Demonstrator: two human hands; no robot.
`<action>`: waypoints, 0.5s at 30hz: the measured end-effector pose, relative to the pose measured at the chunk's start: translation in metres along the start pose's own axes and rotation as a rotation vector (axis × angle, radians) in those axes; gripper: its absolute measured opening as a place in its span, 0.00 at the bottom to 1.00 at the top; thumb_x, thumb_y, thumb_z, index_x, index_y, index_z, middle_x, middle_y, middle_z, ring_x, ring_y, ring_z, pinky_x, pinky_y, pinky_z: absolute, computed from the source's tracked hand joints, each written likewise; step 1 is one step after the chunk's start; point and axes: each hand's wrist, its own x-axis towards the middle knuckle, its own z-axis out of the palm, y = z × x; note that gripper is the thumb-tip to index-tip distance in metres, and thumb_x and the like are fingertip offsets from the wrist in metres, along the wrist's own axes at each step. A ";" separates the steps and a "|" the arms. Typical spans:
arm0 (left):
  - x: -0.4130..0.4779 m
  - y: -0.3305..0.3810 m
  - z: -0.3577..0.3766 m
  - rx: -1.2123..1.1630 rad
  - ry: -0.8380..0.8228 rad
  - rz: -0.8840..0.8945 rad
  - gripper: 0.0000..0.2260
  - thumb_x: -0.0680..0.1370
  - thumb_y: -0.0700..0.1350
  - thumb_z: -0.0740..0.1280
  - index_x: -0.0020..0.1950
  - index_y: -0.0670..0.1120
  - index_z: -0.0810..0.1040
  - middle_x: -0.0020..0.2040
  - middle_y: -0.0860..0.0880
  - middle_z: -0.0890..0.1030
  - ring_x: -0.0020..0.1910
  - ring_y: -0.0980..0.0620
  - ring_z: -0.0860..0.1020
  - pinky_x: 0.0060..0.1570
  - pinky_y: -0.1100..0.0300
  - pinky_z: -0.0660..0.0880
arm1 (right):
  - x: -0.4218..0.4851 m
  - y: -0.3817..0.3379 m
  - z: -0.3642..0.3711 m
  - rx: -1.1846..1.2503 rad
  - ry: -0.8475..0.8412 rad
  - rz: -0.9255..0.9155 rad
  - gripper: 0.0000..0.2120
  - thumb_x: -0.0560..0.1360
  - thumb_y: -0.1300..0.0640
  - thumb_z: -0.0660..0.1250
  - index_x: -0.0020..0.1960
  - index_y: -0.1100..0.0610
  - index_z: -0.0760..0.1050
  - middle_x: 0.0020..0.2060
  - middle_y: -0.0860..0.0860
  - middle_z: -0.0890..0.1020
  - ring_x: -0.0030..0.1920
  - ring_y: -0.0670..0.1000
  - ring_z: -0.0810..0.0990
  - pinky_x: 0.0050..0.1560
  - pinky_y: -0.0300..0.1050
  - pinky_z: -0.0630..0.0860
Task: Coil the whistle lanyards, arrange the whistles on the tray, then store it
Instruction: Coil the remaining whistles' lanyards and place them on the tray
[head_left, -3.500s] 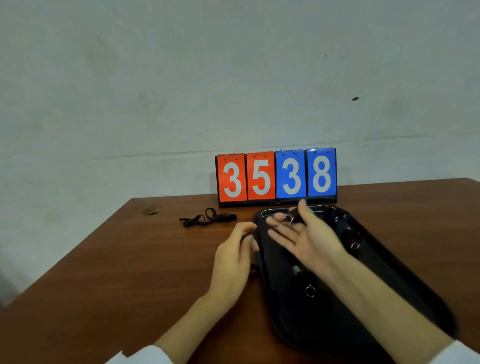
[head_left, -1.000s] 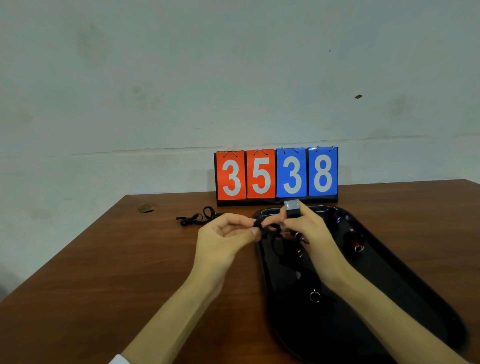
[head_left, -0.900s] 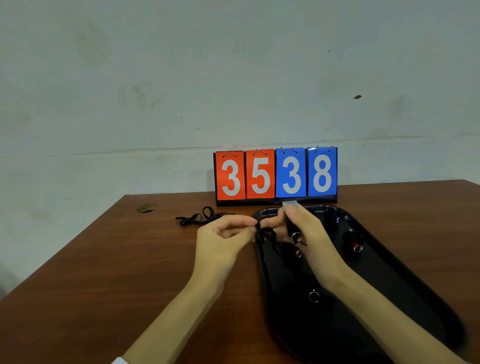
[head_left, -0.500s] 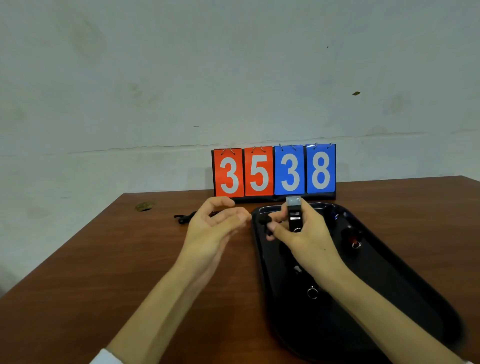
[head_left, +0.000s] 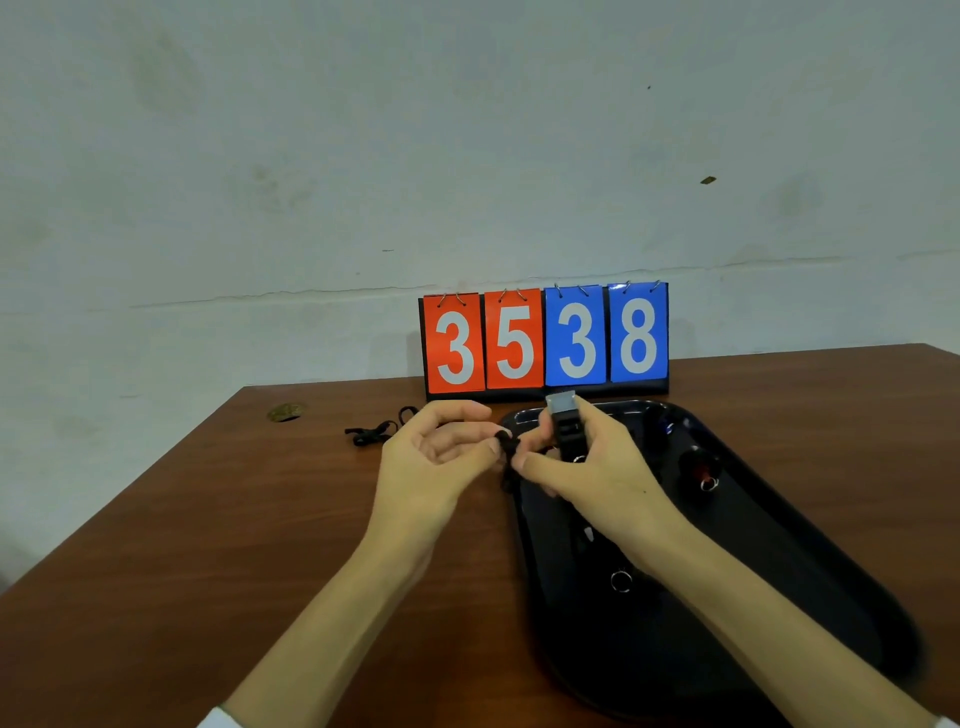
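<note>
While above tray (head_left: 527, 551) rim, whistle (head_left: 565, 423) and lanyard (head_left: 508, 448) in hands (head_left: 436, 462) (head_left: 597, 470).

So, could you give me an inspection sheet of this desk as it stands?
Surface: brown wooden table.
Job's things: black tray on the right, with at least two whistles in it; held whistle with a silver mouthpiece; its lanyard; another lanyard lying on the table to the left.
Clutter: small round brass-coloured spot near the far edge.
Hands: right hand grips the held whistle over the tray; left hand pinches its lanyard.
Cables: nothing seen.
Surroundings: scoreboard reading 3538; pale wall.
</note>
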 end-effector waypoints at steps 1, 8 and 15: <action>0.000 -0.001 0.000 0.014 0.014 0.007 0.09 0.71 0.32 0.70 0.48 0.43 0.80 0.42 0.45 0.84 0.43 0.51 0.83 0.43 0.62 0.79 | -0.001 0.000 0.001 -0.005 -0.003 -0.003 0.06 0.71 0.62 0.70 0.43 0.57 0.73 0.39 0.55 0.80 0.35 0.42 0.75 0.40 0.35 0.75; 0.000 -0.001 -0.002 0.071 -0.010 0.006 0.08 0.71 0.35 0.70 0.46 0.46 0.80 0.36 0.48 0.81 0.41 0.54 0.80 0.46 0.65 0.77 | -0.003 -0.001 0.005 -0.050 0.162 -0.141 0.09 0.70 0.64 0.70 0.38 0.53 0.72 0.38 0.47 0.82 0.43 0.38 0.79 0.43 0.26 0.74; 0.000 -0.001 -0.003 -0.045 -0.122 -0.065 0.09 0.73 0.35 0.68 0.49 0.45 0.81 0.38 0.49 0.81 0.41 0.55 0.80 0.42 0.65 0.75 | -0.003 0.000 0.005 -0.042 0.091 -0.119 0.08 0.70 0.61 0.71 0.39 0.53 0.72 0.38 0.43 0.82 0.39 0.36 0.79 0.37 0.27 0.74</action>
